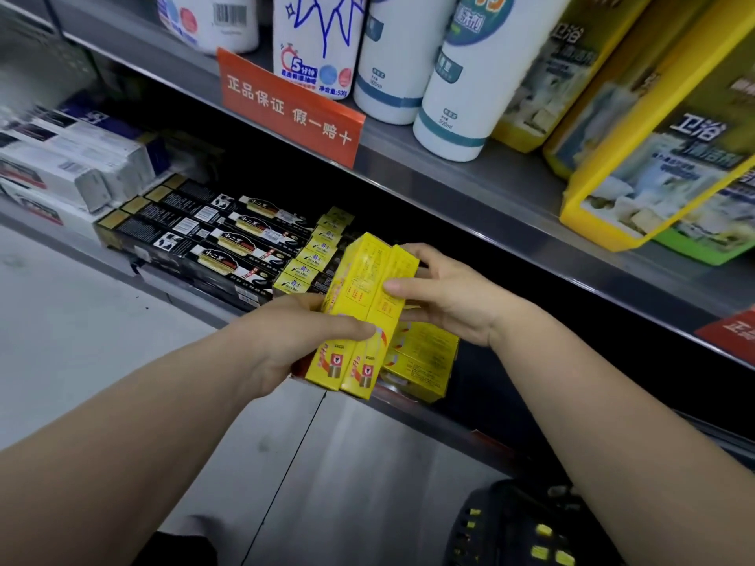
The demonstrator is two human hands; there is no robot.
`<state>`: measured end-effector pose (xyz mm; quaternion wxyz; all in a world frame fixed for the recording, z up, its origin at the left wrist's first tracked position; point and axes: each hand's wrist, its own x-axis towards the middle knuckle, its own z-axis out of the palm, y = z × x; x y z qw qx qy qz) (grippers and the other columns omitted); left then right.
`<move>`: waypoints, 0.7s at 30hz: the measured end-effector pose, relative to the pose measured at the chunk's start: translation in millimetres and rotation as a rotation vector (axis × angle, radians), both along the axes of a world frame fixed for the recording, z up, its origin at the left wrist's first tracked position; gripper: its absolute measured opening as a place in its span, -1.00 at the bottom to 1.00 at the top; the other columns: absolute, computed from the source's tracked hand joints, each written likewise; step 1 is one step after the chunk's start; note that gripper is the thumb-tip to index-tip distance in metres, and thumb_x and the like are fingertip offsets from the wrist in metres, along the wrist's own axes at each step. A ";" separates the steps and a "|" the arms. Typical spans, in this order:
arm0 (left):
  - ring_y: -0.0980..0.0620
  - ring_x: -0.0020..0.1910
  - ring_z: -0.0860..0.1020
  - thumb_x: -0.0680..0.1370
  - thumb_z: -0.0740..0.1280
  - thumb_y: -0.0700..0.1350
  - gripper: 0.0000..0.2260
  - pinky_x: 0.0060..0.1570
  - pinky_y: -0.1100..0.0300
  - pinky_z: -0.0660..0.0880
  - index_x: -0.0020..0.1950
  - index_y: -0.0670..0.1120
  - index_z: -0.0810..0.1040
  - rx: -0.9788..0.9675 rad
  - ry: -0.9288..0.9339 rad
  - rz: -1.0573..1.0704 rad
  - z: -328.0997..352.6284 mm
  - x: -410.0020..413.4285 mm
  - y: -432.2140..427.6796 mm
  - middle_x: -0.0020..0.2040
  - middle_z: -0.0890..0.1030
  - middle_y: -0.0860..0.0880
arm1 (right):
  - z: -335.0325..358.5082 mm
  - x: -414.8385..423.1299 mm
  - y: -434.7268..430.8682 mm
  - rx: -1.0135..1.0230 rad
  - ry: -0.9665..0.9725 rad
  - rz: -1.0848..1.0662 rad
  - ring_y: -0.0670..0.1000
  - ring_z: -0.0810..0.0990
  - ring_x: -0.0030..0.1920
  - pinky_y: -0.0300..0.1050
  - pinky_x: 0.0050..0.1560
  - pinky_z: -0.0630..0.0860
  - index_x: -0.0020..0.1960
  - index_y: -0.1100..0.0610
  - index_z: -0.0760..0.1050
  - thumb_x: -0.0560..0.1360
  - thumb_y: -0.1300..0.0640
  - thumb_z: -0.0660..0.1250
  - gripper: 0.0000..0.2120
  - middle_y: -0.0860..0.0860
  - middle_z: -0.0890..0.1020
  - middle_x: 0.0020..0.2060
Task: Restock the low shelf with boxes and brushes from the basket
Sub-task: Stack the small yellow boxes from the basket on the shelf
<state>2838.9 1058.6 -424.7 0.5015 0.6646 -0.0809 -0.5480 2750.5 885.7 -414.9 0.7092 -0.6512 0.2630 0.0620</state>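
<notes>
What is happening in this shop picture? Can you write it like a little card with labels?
held: two long yellow cardboard boxes, side by side
left-hand grip: holds their lower part
right-hand grip: holds their upper part
grey metal low shelf: flat black cardboard boxes, more yellow boxes
lower right: black plastic basket
upper shelf: white plastic bottles

— What do we see around us?
— We see a pale grey tiled floor (102, 341), a grey metal upper shelf (388, 154) with white bottles (470, 75), and an orange sign (286, 108) on its edge.
</notes>
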 end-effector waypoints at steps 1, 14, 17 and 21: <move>-0.06 -0.16 0.68 0.37 0.49 -0.16 -0.71 -0.18 0.10 0.61 0.06 -0.11 0.59 -0.012 0.011 -0.001 1.0 -1.2 -0.2 -0.16 0.71 -0.08 | -0.2 -2.6 -4.0 0.022 0.018 -0.035 -0.01 0.65 -0.09 -0.14 -0.06 0.61 0.25 0.11 0.34 0.46 0.28 0.34 -0.60 0.03 0.64 -0.08; -0.11 0.07 0.53 0.34 0.52 0.00 -0.28 0.04 0.03 0.48 0.40 -0.14 0.30 0.043 -0.187 0.153 -10.3 7.4 -0.1 0.02 0.48 -0.04 | -69.9 -22.3 -98.9 -0.159 0.364 -0.870 -0.01 0.49 0.01 -0.18 0.11 0.45 0.32 0.13 0.40 0.55 -0.08 0.23 -0.58 0.11 0.52 0.14; -0.03 -0.05 0.52 0.35 0.51 0.02 -0.34 -0.17 0.15 0.40 0.35 -0.13 0.34 0.059 -0.223 0.158 -12.8 9.2 -1.4 0.02 0.46 -0.03 | -85.8 -17.2 -94.6 -0.158 0.362 -0.860 0.05 0.50 0.23 -0.14 0.14 0.46 0.30 0.18 0.40 0.53 -0.07 0.27 -0.55 0.13 0.49 0.27; 0.07 -0.13 0.50 0.36 0.50 0.02 -0.38 -0.32 0.23 0.35 0.34 -0.09 0.35 0.062 -0.246 0.177 -15.9 10.7 -5.1 0.06 0.43 -0.01 | -106.6 -11.2 -89.0 -0.241 0.421 -0.755 0.07 0.56 0.09 -0.19 -0.01 0.47 0.26 0.23 0.42 0.53 -0.06 0.29 -0.56 0.17 0.52 0.23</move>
